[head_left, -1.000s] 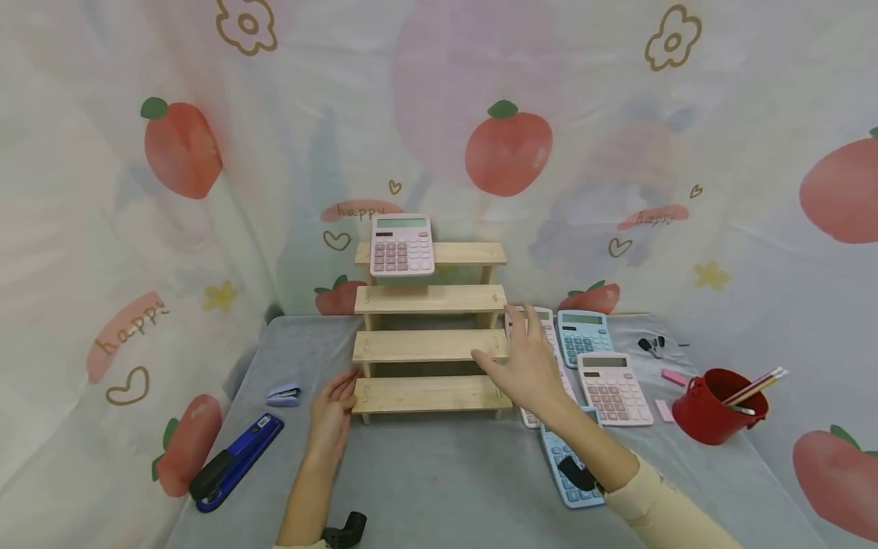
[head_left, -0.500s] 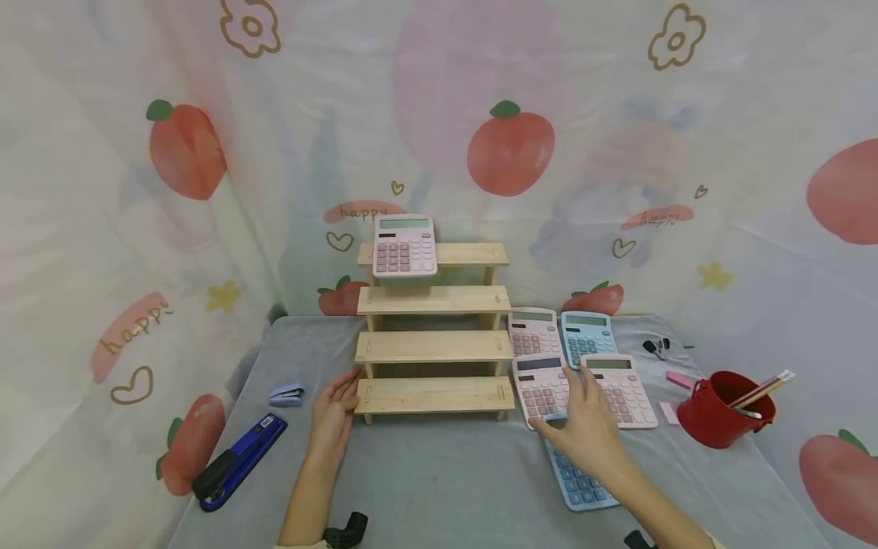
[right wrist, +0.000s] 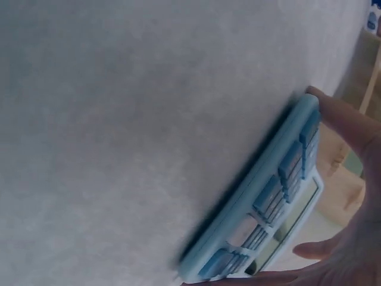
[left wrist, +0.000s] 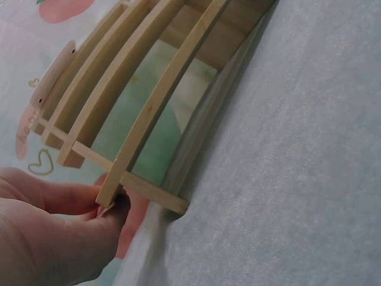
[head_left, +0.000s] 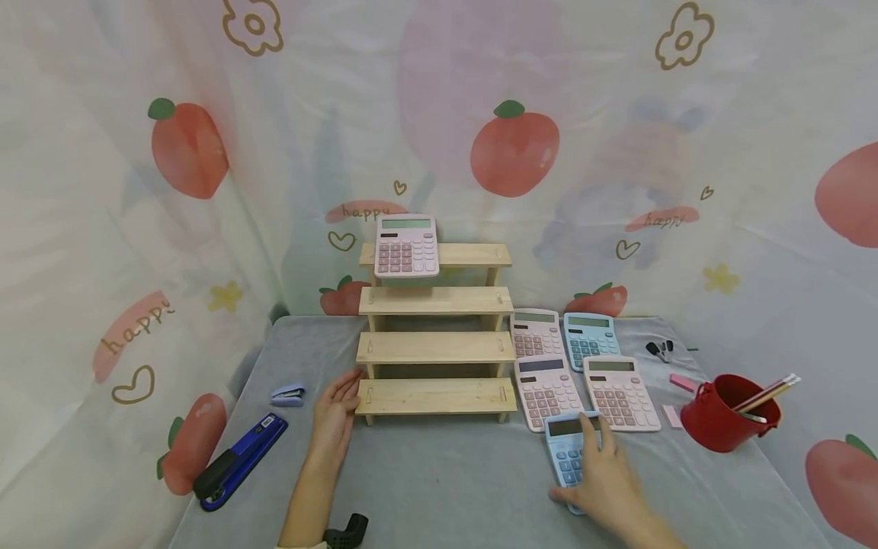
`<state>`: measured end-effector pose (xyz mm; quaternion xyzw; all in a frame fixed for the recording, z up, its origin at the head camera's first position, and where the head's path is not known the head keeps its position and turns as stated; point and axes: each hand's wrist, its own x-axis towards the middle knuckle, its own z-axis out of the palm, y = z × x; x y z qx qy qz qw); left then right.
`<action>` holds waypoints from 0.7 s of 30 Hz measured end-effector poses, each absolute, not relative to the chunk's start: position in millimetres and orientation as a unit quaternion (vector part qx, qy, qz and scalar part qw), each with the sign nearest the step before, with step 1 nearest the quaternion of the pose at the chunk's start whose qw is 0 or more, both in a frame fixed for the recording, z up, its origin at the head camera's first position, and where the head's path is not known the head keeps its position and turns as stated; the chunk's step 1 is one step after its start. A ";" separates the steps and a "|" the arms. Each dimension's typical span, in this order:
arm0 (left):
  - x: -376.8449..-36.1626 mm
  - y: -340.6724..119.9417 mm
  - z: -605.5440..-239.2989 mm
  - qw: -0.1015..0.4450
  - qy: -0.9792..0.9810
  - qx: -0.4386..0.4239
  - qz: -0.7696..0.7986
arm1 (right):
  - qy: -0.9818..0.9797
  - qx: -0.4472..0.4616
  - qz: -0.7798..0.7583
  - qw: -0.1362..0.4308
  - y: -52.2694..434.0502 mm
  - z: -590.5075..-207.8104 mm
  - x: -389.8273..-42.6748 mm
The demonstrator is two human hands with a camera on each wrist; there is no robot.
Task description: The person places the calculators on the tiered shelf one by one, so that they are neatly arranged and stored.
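My left hand (head_left: 334, 415) pinches the left end of the lowest board of a stepped wooden display rack (head_left: 435, 348); the left wrist view shows thumb and fingers at that board end (left wrist: 113, 193). Toward the front right, my right hand (head_left: 607, 484) spans a light blue calculator (head_left: 565, 450) lying on the table. Its thumb is at one long edge and its fingers at the opposite edge of the calculator (right wrist: 262, 202). The hand covers much of the keypad in the head view. A pink calculator (head_left: 407, 245) leans on the rack's top step, at the left.
Right of the rack lie pink calculators (head_left: 549, 393) and another blue calculator (head_left: 590, 339). Farther right are a red bucket (head_left: 720, 427) with pencils, pink erasers (head_left: 682, 382) and small black clips (head_left: 658, 349). A blue stapler (head_left: 240, 461) and a small lilac stapler (head_left: 287, 395) lie at left.
My right hand has moved from beside the rack, down and right over the pink calculators, onto the front blue calculator. My left hand stays at the rack's lowest board.
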<state>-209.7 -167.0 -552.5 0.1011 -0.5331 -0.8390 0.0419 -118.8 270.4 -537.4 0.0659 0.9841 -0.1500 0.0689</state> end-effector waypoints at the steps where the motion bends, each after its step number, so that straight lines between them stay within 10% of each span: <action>1: -209.8 -167.1 -552.7 0.041 -0.533 0.102 -0.839 | 0.984 0.068 -0.151 0.068 270.6 -538.8 -118.0; 21: -209.1 -167.9 -551.6 0.034 -0.536 0.096 -0.838 | 0.982 0.003 -0.183 -0.050 263.7 -507.1 -122.1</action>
